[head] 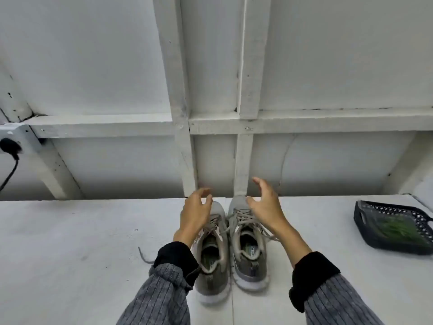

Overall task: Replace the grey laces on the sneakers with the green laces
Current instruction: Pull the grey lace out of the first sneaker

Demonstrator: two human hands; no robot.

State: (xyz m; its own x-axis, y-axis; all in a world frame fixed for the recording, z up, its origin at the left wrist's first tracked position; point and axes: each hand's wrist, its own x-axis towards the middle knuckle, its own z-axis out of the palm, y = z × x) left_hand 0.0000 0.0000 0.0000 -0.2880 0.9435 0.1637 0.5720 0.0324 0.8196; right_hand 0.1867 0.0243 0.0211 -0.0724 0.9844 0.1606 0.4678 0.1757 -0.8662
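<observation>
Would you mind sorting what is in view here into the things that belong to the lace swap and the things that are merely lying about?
Belong to the job:
- left sneaker and right sneaker, both with grey laces in
- green laces in the dark basket
- left hand and right hand, both empty above the sneakers

Lying about:
- black plug and cable at the far left

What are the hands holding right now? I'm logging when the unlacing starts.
Nothing is held. The left hand and right hand hover open above the two grey sneakers, whose grey laces are untouched.
</observation>
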